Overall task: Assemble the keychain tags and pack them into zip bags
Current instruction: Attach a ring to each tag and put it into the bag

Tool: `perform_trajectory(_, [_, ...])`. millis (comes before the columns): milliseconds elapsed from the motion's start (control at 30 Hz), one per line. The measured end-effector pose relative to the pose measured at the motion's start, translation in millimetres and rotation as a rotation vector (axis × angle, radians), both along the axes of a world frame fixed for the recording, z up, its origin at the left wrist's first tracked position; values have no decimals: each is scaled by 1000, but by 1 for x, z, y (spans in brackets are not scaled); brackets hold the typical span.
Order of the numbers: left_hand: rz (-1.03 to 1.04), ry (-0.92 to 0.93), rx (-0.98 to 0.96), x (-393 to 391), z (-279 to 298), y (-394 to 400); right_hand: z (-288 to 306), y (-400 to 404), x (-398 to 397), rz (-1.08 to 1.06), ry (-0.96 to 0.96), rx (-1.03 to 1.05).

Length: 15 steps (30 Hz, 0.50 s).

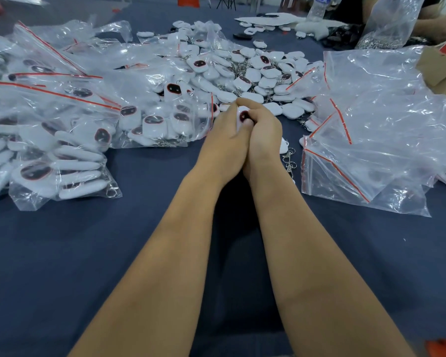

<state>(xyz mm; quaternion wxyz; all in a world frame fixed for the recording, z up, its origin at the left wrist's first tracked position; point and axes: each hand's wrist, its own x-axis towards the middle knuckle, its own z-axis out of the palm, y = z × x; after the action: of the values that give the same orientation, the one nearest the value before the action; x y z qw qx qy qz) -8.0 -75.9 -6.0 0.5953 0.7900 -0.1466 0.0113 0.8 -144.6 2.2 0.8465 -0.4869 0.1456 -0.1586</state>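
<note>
Both forearms reach forward over the desk (62, 253), which is covered in dark blue cloth, and the two hands meet at the middle of the view. The left hand (223, 140) and the right hand (263, 132) are pressed side by side, fingers curled around one white rounded plastic keychain tag with a dark red-rimmed oval face (243, 117). Only a sliver of that tag shows between the fingers; the right thumb lies just under its dark face, and the fingertips of both hands pinch together above it. Whether a clasp is attached to it cannot be told.

Just beyond the hands lies a loose heap of white keychain tags with metal chains (263, 73), some face up, most face down. To the left sit clear zip bags with red seal strips, filled with tags (150, 117), several stacked and overlapping toward the left edge. To the right lies a pile of empty clear zip bags with red seal strips (371, 140), crumpled and overlapping. Beside the right wrist, silver metal lobster clasps (289, 161) rest on the cloth, next to a white tag partly hidden by the wrist. At the far edge stands a clear plastic water bottle (318, 7).
</note>
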Motion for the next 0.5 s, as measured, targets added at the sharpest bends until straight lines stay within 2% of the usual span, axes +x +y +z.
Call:
perform_trajectory(67, [-27,-11,77,-3,-1,-2,0,-3,0,-63,42,-18])
perform_trajectory(167, [-14,5,85,-3,-1,0,-1,-4,-1,-48,69,-39])
perform_trajectory(333, [53,34,-22,-2,2,3,3,1,-4,98,50,-14])
perform_trajectory(400, [108,88,-99,0,2,5,4,3,-5,151,-1,-69])
perform_trajectory(500, [196,171,-254,2,4,8,6,7,-6,152,42,-150])
